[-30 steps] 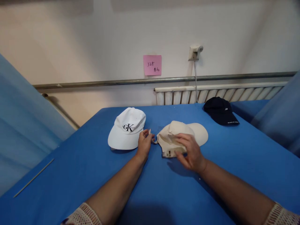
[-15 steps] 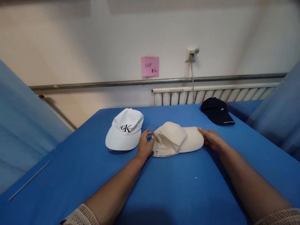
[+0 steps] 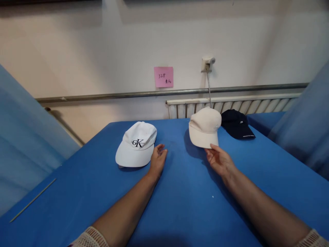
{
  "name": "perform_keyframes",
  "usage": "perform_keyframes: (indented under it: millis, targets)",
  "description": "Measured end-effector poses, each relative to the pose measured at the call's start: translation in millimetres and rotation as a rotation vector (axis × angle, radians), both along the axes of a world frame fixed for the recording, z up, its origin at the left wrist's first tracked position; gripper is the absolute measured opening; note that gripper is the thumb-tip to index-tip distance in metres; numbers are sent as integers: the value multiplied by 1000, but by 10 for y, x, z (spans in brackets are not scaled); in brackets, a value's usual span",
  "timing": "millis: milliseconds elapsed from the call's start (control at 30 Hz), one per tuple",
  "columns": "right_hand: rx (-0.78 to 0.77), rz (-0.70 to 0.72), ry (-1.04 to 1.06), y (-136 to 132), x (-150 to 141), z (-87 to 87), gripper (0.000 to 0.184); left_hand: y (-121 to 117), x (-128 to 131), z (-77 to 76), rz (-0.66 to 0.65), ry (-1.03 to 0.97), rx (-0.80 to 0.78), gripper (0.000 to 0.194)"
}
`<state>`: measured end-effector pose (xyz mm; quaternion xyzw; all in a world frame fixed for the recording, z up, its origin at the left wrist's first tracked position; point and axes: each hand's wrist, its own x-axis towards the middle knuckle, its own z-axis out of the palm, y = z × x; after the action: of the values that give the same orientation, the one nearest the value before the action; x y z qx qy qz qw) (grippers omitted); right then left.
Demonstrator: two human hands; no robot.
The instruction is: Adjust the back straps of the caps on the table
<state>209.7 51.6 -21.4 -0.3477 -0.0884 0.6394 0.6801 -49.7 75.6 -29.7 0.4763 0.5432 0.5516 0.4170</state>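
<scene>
My right hand [image 3: 219, 159] pinches the brim of a beige cap [image 3: 205, 127] and holds it upright, lifted off the blue table [image 3: 180, 192]. My left hand [image 3: 158, 160] rests on the table with its fingers loosely spread and nothing in it, just right of a white cap [image 3: 136, 144] bearing black letters. A dark navy cap [image 3: 236, 124] lies at the table's far right, partly behind the beige cap.
A white radiator [image 3: 231, 104] and a metal rail [image 3: 169, 92] run along the wall behind the table. A pink note [image 3: 163, 77] and a wall socket [image 3: 207, 63] with a cable are above them. Blue cloth [image 3: 305, 120] hangs at both sides.
The beige cap lay flattened on the table between both hands; my right hand took its brim and raised it up and to the right. My left hand let go and now rests flat.
</scene>
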Motion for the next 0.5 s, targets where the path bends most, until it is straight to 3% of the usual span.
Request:
perform_keyframes:
  millis: [100, 167, 300, 367, 500]
  targets:
    - [-65, 41, 43, -106, -333, -83, 20, -134, 192, 11, -231, -186, -147, 42]
    - [-70, 46, 42, -173, -498, -119, 21, -224, 307, 19, -296, -320, -228, 45]
    - [-35, 85, 33, -281, -651, -121, 28, -353, 428, 40, -156, -544, -269, 50]
    - [9, 106, 46, -319, -677, -103, 31, -405, 459, 50, -107, -625, -280, 43]
    - [112, 218, 34, -383, -723, -71, 31, -469, 504, 107, -327, -700, -361, 26]
